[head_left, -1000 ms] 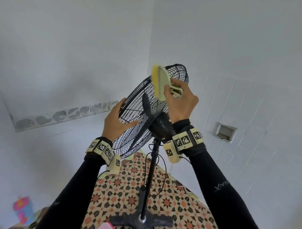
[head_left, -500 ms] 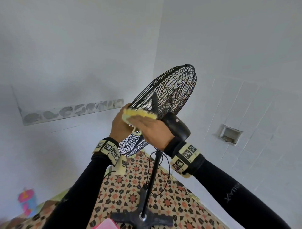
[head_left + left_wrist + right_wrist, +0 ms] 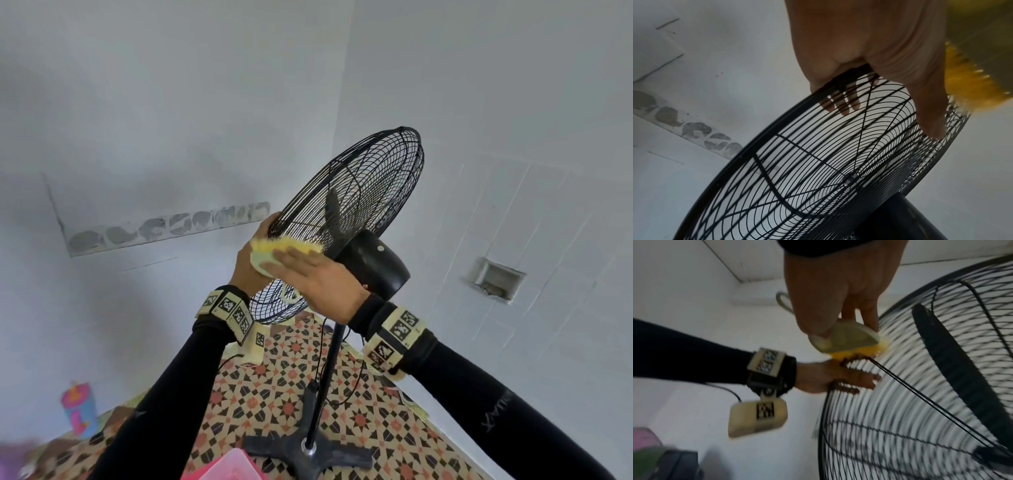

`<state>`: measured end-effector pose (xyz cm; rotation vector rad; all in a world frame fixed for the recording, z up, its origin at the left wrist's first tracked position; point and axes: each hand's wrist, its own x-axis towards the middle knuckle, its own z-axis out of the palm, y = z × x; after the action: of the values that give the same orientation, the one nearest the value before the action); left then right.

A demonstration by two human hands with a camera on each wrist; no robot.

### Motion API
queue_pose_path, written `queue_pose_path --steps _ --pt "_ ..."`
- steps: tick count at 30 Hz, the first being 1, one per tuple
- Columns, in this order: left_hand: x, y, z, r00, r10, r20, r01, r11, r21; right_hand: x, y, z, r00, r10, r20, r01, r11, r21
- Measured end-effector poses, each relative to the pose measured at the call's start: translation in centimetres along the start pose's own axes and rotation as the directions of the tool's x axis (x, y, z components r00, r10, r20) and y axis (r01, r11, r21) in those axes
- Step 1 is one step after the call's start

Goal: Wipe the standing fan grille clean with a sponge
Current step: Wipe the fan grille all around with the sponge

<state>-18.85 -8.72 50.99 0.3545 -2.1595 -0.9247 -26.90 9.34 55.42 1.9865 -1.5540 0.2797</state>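
Head view shows the wiping step under way: the right hand (image 3: 320, 284) presses a pale yellow sponge (image 3: 274, 251), bristly on its wiping face, against the back of the black fan grille (image 3: 363, 192) near its left rim, beside the motor housing (image 3: 375, 263). In the right wrist view the thumb and fingers (image 3: 869, 313) pinch the sponge's (image 3: 846, 337) smooth backing, so that hand is curled round it, bristles touching the wires. The left hand (image 3: 255, 260) steadies the fan from the left, its fingers (image 3: 842, 104) hooked over the rim and showing through the wires, thumb lying on the rear mesh.

I judge the job partly done at most; nothing in the pictures tells which wires are already clean. The next move seems to call for dragging the sponge along the wires while the left hand braces the rim so the head does not swing or tilt. Thin wires may snag the bristles, so light, even pressure looks wise.

The fan stands on a black pole (image 3: 325, 377) with a cross-shaped base (image 3: 308, 452) on a patterned floor mat (image 3: 376, 428) of orange and black stars. A cable (image 3: 356, 377) hangs by the pole. Plain white walls meet in a corner behind; the right wall is tiled with a small recessed niche (image 3: 496, 281). A pink box (image 3: 229, 467) sits near the base, a colourful cup (image 3: 78, 407) far left.
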Motion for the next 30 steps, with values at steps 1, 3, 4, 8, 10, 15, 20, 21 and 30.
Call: queue_pose_path --steps 1,3,4,8,10,15,20,21,30 --pt "0.0 0.1 -0.1 0.999 -0.042 -0.002 0.042 0.999 -0.015 0.1 -0.2 -0.5 1.0 0.005 -0.023 -0.003 0.998 0.067" --pt "0.0 -0.1 -0.2 0.995 -0.087 -0.048 0.087 0.996 -0.008 0.8 1.0 -2.1 0.957 0.189 -0.218 -0.148 0.97 0.191" --pt "0.1 -0.2 -0.2 0.995 -0.075 -0.059 0.074 0.997 -0.015 1.1 2.2 -2.9 0.895 0.295 -0.334 -0.228 0.947 0.225" --pt "0.1 0.3 0.0 0.995 -0.046 -0.092 0.044 0.999 -0.018 0.6 4.9 -2.6 0.823 0.336 -0.459 -0.345 0.936 0.067" --pt "0.1 0.1 0.2 0.994 -0.04 -0.106 0.039 0.999 -0.011 -0.4 3.3 -0.7 0.936 0.151 -0.32 -0.159 0.987 0.0" --pt "-0.4 -0.1 0.5 0.992 0.044 -0.122 -0.038 0.998 0.051 -2.2 1.7 0.1 0.977 -0.016 -0.213 0.058 0.98 0.191" --pt "0.3 1.0 -0.2 0.994 -0.074 -0.086 0.071 0.996 -0.046 -1.7 4.2 -3.4 0.614 0.45 -0.648 -0.145 0.872 0.468" --pt "0.5 1.4 -0.2 0.992 -0.088 -0.094 0.082 0.994 -0.066 -1.7 4.7 -3.3 0.587 0.515 -0.625 -0.178 0.835 0.52" --pt "0.9 1.7 0.2 0.972 -0.16 -0.17 0.131 0.976 -0.171 -4.6 5.4 -1.3 0.981 0.006 -0.191 0.073 0.911 0.406"
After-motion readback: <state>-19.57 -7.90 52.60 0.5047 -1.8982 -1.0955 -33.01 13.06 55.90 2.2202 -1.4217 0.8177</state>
